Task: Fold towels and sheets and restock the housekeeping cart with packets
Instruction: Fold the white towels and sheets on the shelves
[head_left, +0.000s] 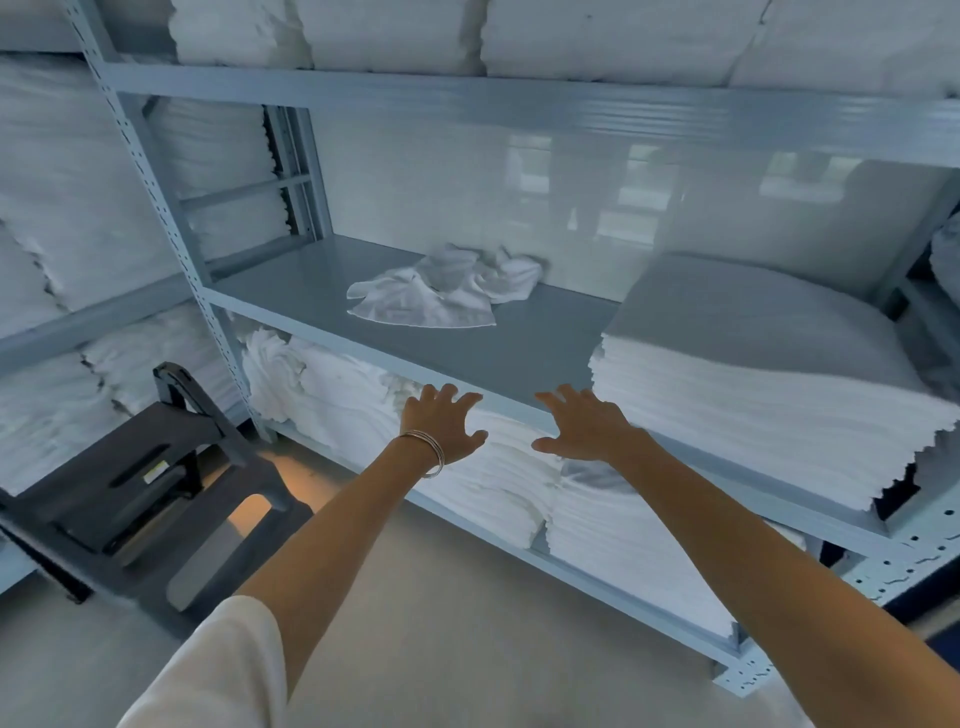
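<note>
A crumpled white towel (447, 288) lies unfolded on the grey middle shelf (291, 291), toward its back. Both my arms stretch out toward that shelf. My left hand (441, 423), with thin bangles at the wrist, hovers at the shelf's front edge with fingers spread and nothing in it. My right hand (584, 426) is level with it, a little to the right, also spread and empty. Neither hand touches the towel. A tall stack of folded white linen (753, 400) fills the right part of the same shelf.
The metal rack holds more folded white linen on the shelf above (597, 41) and on the shelf below (467, 457). Another rack of linen (78, 208) stands at the left. A dark step stool (150, 483) sits on the floor at the lower left.
</note>
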